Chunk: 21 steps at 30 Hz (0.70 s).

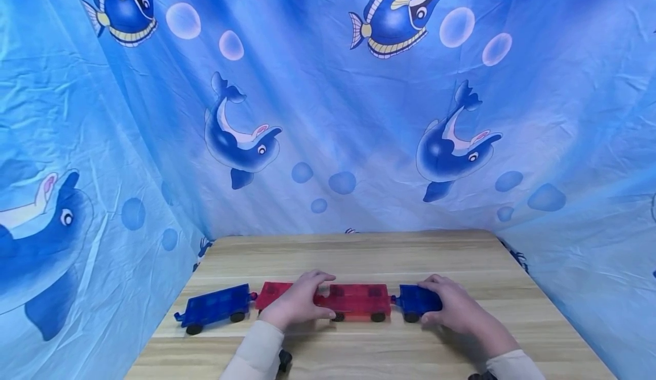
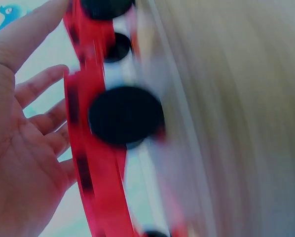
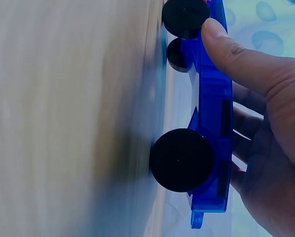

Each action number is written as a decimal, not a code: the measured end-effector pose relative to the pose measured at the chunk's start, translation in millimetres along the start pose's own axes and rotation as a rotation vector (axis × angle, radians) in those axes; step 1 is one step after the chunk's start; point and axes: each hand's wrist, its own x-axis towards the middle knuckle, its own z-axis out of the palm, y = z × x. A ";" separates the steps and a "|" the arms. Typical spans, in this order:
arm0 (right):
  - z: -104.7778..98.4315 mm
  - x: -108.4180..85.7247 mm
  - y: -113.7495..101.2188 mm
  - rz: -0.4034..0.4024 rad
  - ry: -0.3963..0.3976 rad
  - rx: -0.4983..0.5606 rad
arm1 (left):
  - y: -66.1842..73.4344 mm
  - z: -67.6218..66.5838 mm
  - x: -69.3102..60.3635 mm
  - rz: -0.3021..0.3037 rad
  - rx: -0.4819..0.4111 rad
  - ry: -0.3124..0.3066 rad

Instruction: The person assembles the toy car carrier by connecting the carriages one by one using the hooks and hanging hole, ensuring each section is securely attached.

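Observation:
A row of translucent toy train cars stands on the wooden table point(image 1: 389, 354). My left hand point(image 1: 300, 300) spans the red cars near their coupling, thumb on the near side and fingers on the far side. One red car point(image 1: 359, 299) is to its right; the other red car point(image 1: 273, 290) is partly hidden under the hand. In the left wrist view the fingers look loose beside the blurred red car point(image 2: 100, 197). My right hand point(image 1: 456, 307) grips the right-hand blue car point(image 1: 414, 298), its thumb on the black-wheeled side in the right wrist view.
Another blue car point(image 1: 217, 305) sits at the left end of the row, turned at a slight angle. Blue sea-print cloth point(image 1: 328, 112) hangs behind and along both sides of the table.

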 end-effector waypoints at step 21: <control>-14.2 -9.2 23.8 0.026 -0.022 0.008 | -62.9 -34.9 -51.0 -0.170 0.020 0.079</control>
